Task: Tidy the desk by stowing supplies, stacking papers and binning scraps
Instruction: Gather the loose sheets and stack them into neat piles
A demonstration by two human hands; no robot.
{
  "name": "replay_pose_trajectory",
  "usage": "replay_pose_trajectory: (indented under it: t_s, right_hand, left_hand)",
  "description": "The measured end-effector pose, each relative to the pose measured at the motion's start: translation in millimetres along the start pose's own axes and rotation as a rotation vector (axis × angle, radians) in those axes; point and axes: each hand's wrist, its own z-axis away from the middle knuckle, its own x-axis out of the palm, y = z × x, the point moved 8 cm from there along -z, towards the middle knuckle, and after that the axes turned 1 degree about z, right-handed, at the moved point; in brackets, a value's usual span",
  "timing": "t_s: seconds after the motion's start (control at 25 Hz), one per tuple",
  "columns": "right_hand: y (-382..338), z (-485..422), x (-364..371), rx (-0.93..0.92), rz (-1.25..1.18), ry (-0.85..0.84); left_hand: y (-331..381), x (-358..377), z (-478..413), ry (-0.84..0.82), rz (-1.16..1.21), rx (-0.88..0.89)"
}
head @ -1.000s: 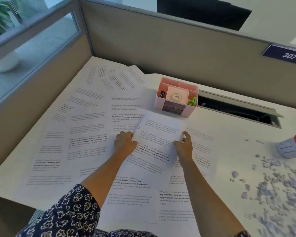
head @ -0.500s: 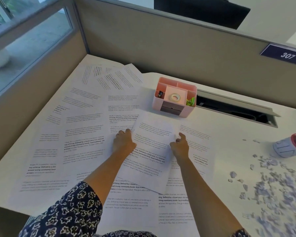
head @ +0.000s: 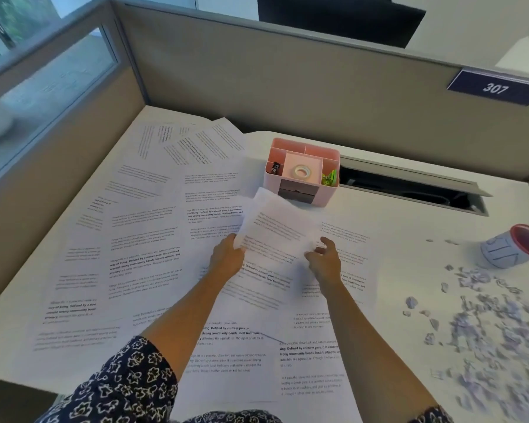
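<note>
On the table: printed sheets [head: 141, 239] lie fanned and overlapping over the left and middle, none squared into a pile yet.
Sheet in hand: one sheet [head: 275, 230] is tipped up off the others just in front of the pink organizer [head: 303, 174], its far corner raised and its long axis running away from the person, skewed toward the left.
Left hand [head: 226, 259]: fingers pinched on the sheet's left edge, thumb side on top.
Right hand [head: 326, 259]: fingers curled at the sheet's right edge near its lower corner; they touch the paper, but whether they truly grip it I cannot tell.
Key relation: the sheet sits between the two hands, rising away from both; the left hand has the firmer hold, so I'd judge it leads.
Step in hand: gathering loose sheets into a stack, early on by the look of it.
Scraps: torn bits [head: 486, 325] are strewn at the right, well apart from both hands, beside a tipped cup with a red rim [head: 513, 247].
Organizer contents: a tape roll [head: 301, 171] in the middle, green clips [head: 330, 178] on the right, something dark on the left.
Writing: the partition plate [head: 495, 87] reads "307"; bold lines on the sheets read "strong community bonds, local traditions".
</note>
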Motion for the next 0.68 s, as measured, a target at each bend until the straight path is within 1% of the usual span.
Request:
replay_pose_trajectory:
  t_s: [0.08,0.16,0.24,0.32,0.4,0.44,0.52,0.6,0.64,0.68]
  right_hand:
    - [5,2,-9,0.001,-0.028,0.02]
    - [11,5,-16,0.016,-0.084,-0.003]
    - [16,8,-25,0.019,-0.131,-0.027]
    - [22,12,-39,0.004,-0.141,-0.016]
    - [33,16,-56,-0.006,-0.088,0.01]
    - [38,17,-66,-0.015,-0.013,0.023]
    - [49,22,-86,-0.01,0.168,0.071]
    - [62,26,-104,0.053,0.3,0.152]
    - [68,28,-110,0.081,0.362,0.188]
    - [71,29,-114,0.096,0.418,0.214]
  left_hand:
    - [3,7,7,-0.07,0.19,-0.001]
    - [1,17,13,-0.125,0.332,-0.038]
    - [-1,33,18,-0.196,0.408,-0.089]
    - [-3,54,23,-0.274,0.402,-0.116]
    - [-6,66,26,-0.26,0.259,-0.095]
    - [-4,68,28,-0.21,0.142,-0.062]
    - [2,65,33,-0.077,-0.152,0.062]
    - [11,66,41,-0.007,-0.509,0.205]
    - [11,70,43,0.003,-0.622,0.24]
    - [9,73,45,-0.003,-0.668,0.246]
